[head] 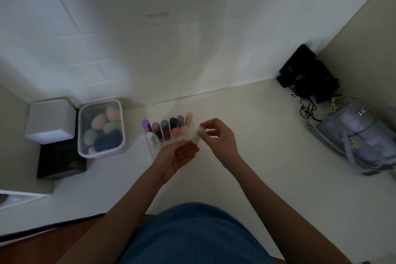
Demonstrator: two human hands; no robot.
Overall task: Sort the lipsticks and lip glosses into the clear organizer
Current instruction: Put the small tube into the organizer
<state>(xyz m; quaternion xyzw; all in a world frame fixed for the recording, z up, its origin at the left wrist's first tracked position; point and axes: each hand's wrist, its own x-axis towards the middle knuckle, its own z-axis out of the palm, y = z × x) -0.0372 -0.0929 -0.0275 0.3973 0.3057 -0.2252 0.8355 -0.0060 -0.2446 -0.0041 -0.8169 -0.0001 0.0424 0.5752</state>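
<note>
Your right hand (220,137) pinches a pale tube (197,136) between thumb and fingertips, holding it nearly upright, its long axis tilted slightly, lower end down toward the near right corner of the clear organizer (158,148). The tube sits just left of your right fingers and directly above your left hand (182,154), which lies palm up with fingers loosely spread beneath it, holding nothing. The organizer stands just beyond and left of both hands; its two far rows hold colored tubes, and your left hand covers its front edge. The dim, soft picture hides whether the tube is lipstick or gloss, and which slots remain free.
</note>
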